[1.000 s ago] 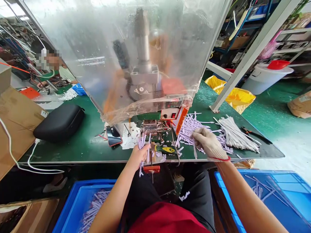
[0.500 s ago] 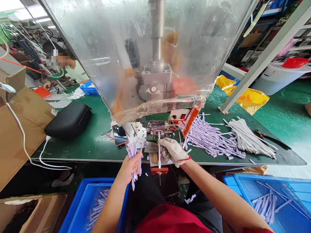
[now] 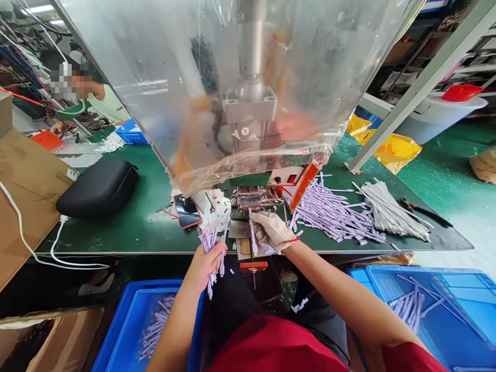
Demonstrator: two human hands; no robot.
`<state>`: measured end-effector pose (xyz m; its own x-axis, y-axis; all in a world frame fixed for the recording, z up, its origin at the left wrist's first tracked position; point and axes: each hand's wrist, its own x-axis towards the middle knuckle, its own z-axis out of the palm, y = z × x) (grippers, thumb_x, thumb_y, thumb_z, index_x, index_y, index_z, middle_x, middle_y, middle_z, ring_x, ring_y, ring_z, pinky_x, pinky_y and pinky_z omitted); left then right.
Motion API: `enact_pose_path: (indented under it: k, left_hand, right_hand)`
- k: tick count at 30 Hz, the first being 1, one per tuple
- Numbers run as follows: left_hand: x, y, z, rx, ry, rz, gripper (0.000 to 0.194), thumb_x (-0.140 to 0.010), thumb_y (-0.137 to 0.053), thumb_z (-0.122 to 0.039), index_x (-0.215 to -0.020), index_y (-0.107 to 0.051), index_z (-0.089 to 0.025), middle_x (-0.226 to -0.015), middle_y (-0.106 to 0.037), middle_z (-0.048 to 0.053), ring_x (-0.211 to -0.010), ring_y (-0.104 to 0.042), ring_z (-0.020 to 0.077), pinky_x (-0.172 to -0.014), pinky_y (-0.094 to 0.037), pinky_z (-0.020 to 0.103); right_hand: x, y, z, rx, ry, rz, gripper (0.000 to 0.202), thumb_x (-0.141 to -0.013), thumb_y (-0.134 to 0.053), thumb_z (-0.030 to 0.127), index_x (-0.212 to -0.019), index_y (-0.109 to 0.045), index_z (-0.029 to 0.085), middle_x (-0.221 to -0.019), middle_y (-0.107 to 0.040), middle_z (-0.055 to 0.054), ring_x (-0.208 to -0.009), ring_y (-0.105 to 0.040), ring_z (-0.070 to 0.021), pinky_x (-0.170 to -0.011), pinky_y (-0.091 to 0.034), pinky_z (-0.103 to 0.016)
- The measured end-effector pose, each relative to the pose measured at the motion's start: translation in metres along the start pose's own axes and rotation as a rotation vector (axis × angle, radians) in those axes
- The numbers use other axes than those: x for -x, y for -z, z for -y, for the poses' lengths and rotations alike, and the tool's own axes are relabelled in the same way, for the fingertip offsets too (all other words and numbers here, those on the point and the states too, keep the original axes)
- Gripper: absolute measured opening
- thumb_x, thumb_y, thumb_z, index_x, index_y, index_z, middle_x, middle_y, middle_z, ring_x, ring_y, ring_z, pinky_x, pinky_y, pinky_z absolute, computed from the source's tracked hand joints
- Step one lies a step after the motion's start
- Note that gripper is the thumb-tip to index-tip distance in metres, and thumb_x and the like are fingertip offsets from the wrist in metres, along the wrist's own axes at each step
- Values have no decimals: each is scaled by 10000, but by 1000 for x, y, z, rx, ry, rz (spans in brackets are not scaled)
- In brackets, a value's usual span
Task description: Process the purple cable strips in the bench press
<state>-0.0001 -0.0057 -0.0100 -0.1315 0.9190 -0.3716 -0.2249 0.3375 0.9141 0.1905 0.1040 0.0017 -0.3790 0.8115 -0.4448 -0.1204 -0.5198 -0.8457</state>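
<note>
My bare left hand [image 3: 209, 262] is closed round a bunch of thin lavender plastic strips [image 3: 208, 235], held upright at the table's front edge. My right hand [image 3: 271, 231], in a white knitted glove, pinches one lavender strip [image 3: 253, 237] between thumb and fingers. That strip slants slightly, its far tip just at the front of a small metal mould [image 3: 250, 199]. Whether the tip touches the mould I cannot tell. Above the mould hangs a press [image 3: 250, 111], seen through a cloudy plastic shield [image 3: 155, 77].
To the right lie a heap of lavender strips [image 3: 337, 214], a bundle of white strips [image 3: 391, 209] and pliers [image 3: 426, 213]. A phone [image 3: 187, 211] and black case [image 3: 98, 188] are left. Blue bins [image 3: 127, 310] [image 3: 457, 299] flank my legs. A co-worker [image 3: 104, 101] sits far left.
The view has shifted slightly. The strip in my right hand has tipped from nearly straight to a slight slant. My left hand still holds its bunch.
</note>
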Motion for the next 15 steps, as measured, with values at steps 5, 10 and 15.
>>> enact_pose_path:
  k: [5,10,15]
  left_hand:
    - [2,4,-9,-187,-58,82,426,-787,-711,-534,-638,-674,-136,-418,-387,-56,-368,-261,48,-376,-196,202]
    - [-3,7,-22,-439,-109,197,369,-806,-708,-451,-596,-683,-148,-527,-540,8,-407,-362,73,-391,-244,210]
    - [-1,-8,-36,-564,-99,328,327,-829,-690,-401,-594,-687,-174,-474,-495,-13,-413,-398,104,-419,-295,227]
  right_hand:
    - [10,5,12,142,61,1,357,-816,-663,502,-748,-486,199,-536,-546,32,-359,-438,-74,-316,-311,-184]
    - [41,12,38,602,247,157,413,-869,-569,593,-858,-616,183,-649,-620,3,-489,-535,-105,-411,-374,-192]
    - [68,3,31,759,358,96,247,-852,-609,392,-716,-611,186,-644,-619,11,-551,-534,-97,-489,-373,-186]
